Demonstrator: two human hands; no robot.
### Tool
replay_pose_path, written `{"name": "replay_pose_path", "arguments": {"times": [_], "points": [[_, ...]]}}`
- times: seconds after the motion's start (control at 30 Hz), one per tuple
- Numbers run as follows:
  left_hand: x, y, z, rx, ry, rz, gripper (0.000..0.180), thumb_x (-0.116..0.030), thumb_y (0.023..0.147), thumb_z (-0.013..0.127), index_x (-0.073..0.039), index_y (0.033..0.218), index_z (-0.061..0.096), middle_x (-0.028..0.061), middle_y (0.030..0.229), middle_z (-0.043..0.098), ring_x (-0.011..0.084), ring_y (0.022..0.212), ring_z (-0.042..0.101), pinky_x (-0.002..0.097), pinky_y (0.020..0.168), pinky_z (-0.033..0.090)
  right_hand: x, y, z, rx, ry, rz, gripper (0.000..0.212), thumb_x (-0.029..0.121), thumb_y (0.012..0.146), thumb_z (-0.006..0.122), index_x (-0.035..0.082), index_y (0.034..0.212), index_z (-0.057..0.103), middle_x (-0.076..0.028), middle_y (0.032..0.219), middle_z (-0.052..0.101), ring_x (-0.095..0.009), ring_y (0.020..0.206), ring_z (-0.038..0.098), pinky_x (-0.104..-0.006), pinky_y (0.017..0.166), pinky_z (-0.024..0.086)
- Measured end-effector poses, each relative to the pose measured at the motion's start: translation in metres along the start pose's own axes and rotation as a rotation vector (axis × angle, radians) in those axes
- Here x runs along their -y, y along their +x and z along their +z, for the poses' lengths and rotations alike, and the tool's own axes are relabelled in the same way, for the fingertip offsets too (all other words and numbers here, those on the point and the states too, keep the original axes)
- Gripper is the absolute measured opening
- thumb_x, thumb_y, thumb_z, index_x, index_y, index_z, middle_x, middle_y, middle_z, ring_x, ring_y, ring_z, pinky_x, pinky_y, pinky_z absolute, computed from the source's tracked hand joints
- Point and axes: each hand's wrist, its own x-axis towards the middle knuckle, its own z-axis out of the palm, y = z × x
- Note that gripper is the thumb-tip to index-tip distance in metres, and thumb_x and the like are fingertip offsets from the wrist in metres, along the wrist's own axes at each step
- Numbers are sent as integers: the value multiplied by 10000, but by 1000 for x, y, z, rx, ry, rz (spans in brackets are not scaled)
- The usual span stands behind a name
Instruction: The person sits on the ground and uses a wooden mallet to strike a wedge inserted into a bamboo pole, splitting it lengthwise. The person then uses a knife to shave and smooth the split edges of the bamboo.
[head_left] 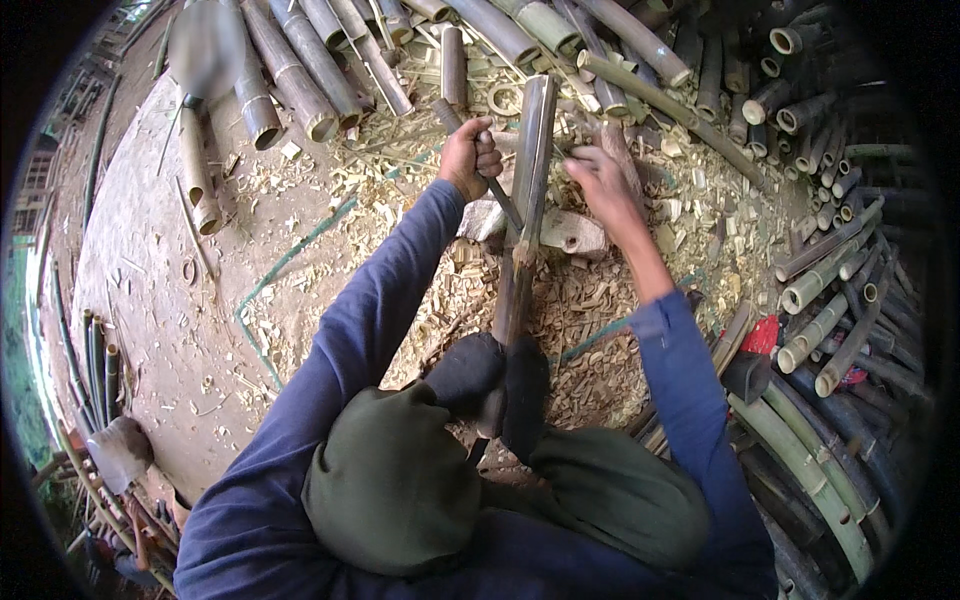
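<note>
My left hand [470,160] is closed around a dark, long-handled bladed tool [507,205]. Its handle sticks out above the fist, and the narrow lower part slants against a bamboo pole [535,150]. That brown pole stands tilted away from me, with a lengthwise split or edge along its upper part. Its lower end sits between my dark-covered feet [480,370]. Right of the pole, my right hand [600,185] is raised, its fingers bent and smeared by motion; whether it holds anything is hidden. A pale wooden block [575,233] lies behind the pole.
Wood chips [590,350] cover the ground around my feet. Bamboo poles [290,70] lie across the far side, and cut bamboo lengths [815,335] are heaped at the right. A green strip [300,250] crosses the ground at left.
</note>
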Motion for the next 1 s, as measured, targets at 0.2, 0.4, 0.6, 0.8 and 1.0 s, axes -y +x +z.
{"name": "replay_pose_path", "arguments": {"times": [0.2, 0.4, 0.6, 0.8, 1.0], "points": [[7, 3, 7, -2, 57, -34, 355, -256, 973, 589, -196, 668, 418, -87, 515, 253, 87, 408, 241, 272, 393, 214, 10, 54, 42, -47, 507, 266, 337, 406, 994, 578, 110, 1132, 660, -10, 1001, 649, -134, 951, 578, -380, 839, 451], [2, -1, 41, -128, 256, -49, 284, -217, 991, 581, -130, 730, 512, -71, 556, 317, 86, 412, 274, 272, 395, 226, 11, 42, 39, -24, 592, 247, 336, 422, 1029, 502, 142, 901, 635, -22, 903, 664, -156, 877, 594, -410, 848, 469], [-13, 7, 60, -204, 710, 152, 234, -169, 860, 773, 35, 844, 660, 58, 640, 573, 139, 413, 483, 317, 388, 366, 14, 23, 42, -35, 772, 196, 344, 422, 1099, 420, 134, 964, 552, -6, 729, 566, -145, 646, 527, -334, 623, 460], [15, 19, 44, -302, 1637, 338, 461, -354, 723, 864, 50, 874, 703, 209, 816, 722, 315, 772, 731, 424, 742, 554, 13, 31, 64, -128, 921, 141, 329, 368, 1111, 422, 133, 896, 507, 62, 617, 395, -67, 487, 364, -247, 454, 342], [16, 14, 54, -301, 1665, 392, 512, -388, 681, 867, 65, 861, 711, 285, 899, 723, 380, 881, 739, 463, 799, 556, 23, 0, 64, -266, 861, 36, 331, 395, 1102, 449, 139, 895, 480, 67, 616, 372, -69, 507, 352, -257, 496, 338]]}}
